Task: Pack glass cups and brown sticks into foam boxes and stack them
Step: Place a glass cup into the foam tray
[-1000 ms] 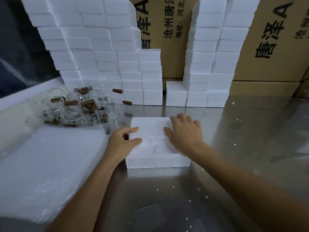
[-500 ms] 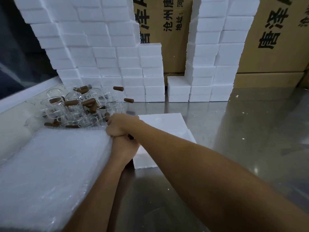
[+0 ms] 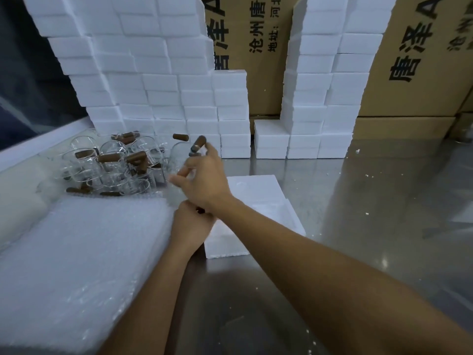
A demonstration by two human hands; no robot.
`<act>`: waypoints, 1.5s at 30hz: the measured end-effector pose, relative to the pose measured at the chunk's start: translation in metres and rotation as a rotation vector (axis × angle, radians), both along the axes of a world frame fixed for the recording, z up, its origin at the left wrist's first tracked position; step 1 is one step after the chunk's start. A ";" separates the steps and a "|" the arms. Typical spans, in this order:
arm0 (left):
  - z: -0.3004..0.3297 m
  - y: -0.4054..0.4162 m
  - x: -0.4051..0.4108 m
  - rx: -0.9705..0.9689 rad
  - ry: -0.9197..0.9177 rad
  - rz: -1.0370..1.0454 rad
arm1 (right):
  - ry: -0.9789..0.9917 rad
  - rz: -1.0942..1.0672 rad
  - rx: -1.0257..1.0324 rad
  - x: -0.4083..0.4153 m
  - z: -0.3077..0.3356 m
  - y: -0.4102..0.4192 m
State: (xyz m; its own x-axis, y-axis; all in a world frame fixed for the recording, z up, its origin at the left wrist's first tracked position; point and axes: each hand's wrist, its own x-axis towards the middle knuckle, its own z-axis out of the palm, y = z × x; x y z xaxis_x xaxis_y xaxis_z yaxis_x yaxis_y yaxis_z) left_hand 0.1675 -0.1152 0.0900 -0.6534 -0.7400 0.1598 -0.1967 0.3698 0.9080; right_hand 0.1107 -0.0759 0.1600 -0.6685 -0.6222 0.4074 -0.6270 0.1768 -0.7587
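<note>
A heap of glass cups [image 3: 112, 170] with brown sticks [image 3: 108, 158] lies at the left, in front of the foam wall. My right hand [image 3: 204, 180] reaches across over the heap's right edge. Its fingertips pinch a tilted brown stick [image 3: 199, 144] lifted above the cups. Another stick [image 3: 180, 137] stays level just to its left. An open white foam box [image 3: 258, 193] sits on the steel table behind my right forearm. My left hand [image 3: 190, 226] is curled between the bubble wrap's corner and the box, under my right wrist. What it holds is hidden.
A thick stack of bubble wrap [image 3: 82, 249] fills the near left. Stacked foam boxes [image 3: 158, 80] form a wall at the back left, with another tall stack [image 3: 327, 85] at the back centre. Cardboard cartons [image 3: 419, 60] stand behind. The steel table [image 3: 371, 201] extends right.
Both hands left the foam box top. My left hand moved to the bubble wrap corner and curled; my right hand crossed over it to the cups and tilted a brown stick upward.
</note>
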 end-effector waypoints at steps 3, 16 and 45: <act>0.000 0.000 0.002 0.062 0.043 -0.070 | 0.101 -0.110 -0.050 -0.006 0.010 0.044; 0.015 0.007 0.005 -0.059 0.006 -0.034 | -0.172 -0.186 -0.287 -0.039 0.041 0.150; 0.104 0.092 0.001 0.890 0.527 -0.206 | 0.187 0.230 0.071 -0.037 0.044 0.156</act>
State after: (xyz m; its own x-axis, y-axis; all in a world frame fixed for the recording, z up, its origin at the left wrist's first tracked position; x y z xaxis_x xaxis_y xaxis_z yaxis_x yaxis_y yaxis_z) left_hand 0.1683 -0.0236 0.1941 -0.7856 -0.6127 -0.0861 0.2929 -0.4909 0.8205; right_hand 0.0734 0.0806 0.2043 -0.4241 -0.7799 0.4602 -0.7844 0.0625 -0.6170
